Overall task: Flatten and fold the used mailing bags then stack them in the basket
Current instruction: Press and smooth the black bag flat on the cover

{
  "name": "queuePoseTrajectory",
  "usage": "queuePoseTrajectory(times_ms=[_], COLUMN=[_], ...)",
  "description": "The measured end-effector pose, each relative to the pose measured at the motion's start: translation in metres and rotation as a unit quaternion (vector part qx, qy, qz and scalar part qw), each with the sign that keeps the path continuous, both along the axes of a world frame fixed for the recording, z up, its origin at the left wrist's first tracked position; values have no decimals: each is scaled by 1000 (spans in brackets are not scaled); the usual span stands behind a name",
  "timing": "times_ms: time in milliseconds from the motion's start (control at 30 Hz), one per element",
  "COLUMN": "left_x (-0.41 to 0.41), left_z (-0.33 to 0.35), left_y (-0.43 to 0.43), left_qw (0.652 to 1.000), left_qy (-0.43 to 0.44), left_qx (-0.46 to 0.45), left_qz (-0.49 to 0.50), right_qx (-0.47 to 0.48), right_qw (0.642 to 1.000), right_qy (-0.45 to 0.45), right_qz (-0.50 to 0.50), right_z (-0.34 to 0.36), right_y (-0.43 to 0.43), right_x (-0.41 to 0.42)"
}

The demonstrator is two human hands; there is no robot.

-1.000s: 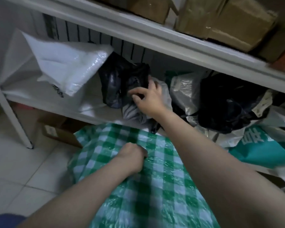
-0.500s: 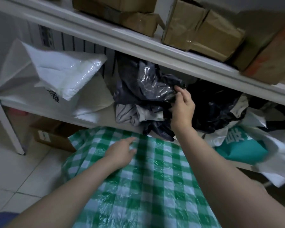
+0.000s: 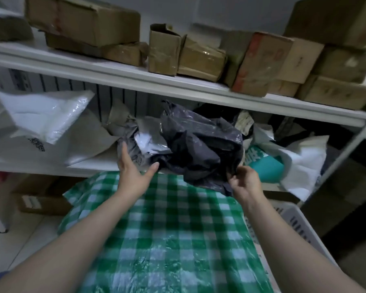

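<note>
A crumpled dark grey mailing bag (image 3: 199,144) hangs off the front of the middle shelf, above the green checked cloth (image 3: 167,229). My right hand (image 3: 244,181) pinches its lower right corner. My left hand (image 3: 133,172) is raised with fingers spread, palm toward the bag's left side, just short of it. More used bags lie on the shelf: white ones (image 3: 44,115) at the left, a teal one (image 3: 262,161) and white ones (image 3: 300,157) at the right. A white slotted basket (image 3: 298,225) shows at the cloth's right edge.
Cardboard boxes (image 3: 199,56) line the upper shelf (image 3: 135,79). A box (image 3: 36,199) sits on the tiled floor under the shelving at the left. A white shelf post (image 3: 342,155) slants down at the right.
My right hand has pulled the dark bag forward and down off the shelf toward me. My left hand has lifted from the checked cloth and opened beside the bag.
</note>
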State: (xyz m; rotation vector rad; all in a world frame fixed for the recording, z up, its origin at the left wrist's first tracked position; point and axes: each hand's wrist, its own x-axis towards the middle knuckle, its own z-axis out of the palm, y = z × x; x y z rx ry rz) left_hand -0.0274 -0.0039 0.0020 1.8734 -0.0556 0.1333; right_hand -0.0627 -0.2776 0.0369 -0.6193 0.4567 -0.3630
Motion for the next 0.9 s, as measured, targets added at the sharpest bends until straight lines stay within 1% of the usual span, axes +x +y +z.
queuePoseTrajectory(times_ms=[33, 100, 133, 200, 267, 333, 400, 433, 500, 567, 633, 700, 733, 767, 800, 833, 867, 900], left_x=[-3, -10, -14, -20, -25, -29, -31, -31, -30, -28, -26, -26, -27, -28, -30, -31, -33, -34], left_z=[2, 7, 9, 16, 18, 17, 14, 12, 8, 6, 4, 0, -1, -2, -1, 0, 2, 3], left_y=[-4, -15, -21, -33, -43, -50, -54, -56, -58, -55, -48, -37, -33, -30, -28, -27, -26, -26], left_qw=[999, 991, 983, 970, 963, 966, 981, 986, 992, 995, 989, 980, 978, 977, 977, 977, 978, 979], left_qy=[7, 38, 52, 67, 87, 106, 92, 78, 57, 49, 66, 85, 89, 87, 79, 69, 59, 54], left_qx=[-16, -101, -144, -192, -213, -202, -144, -120, -101, -87, -60, -43, -29, -9, 12, 28, 40, 47], left_qz=[-27, -82, -104, -131, -137, -121, -95, -81, -44, 27, 118, 174, 188, 195, 198, 198, 196, 191], right_qx=[8, -17, -45, -123, -167, -198, -213, -210, -191, -172, -178, -206, -236, -287, -355, -438, -532, -622], right_qw=[999, 992, 985, 963, 948, 945, 949, 954, 966, 976, 979, 972, 964, 949, 924, 885, 828, 757], right_qy=[29, 104, 143, 199, 214, 201, 176, 161, 128, 101, 99, 110, 117, 125, 140, 157, 177, 200], right_qz=[15, 65, 86, 134, 165, 167, 155, 144, 119, 82, 20, -20, -26, -27, -24, -12, 5, 22], right_z=[-5, -12, -16, -23, -30, -34, -32, -30, -26, -24, -23, -24, -25, -27, -30, -32, -31, -30], right_y=[-7, -19, -26, -34, -42, -50, -53, -54, -55, -56, -58, -62, -64, -66, -68, -68, -65, -61], right_x=[-9, -26, -33, -46, -56, -63, -69, -73, -77, -80, -82, -85, -87, -88, -89, -90, -91, -90])
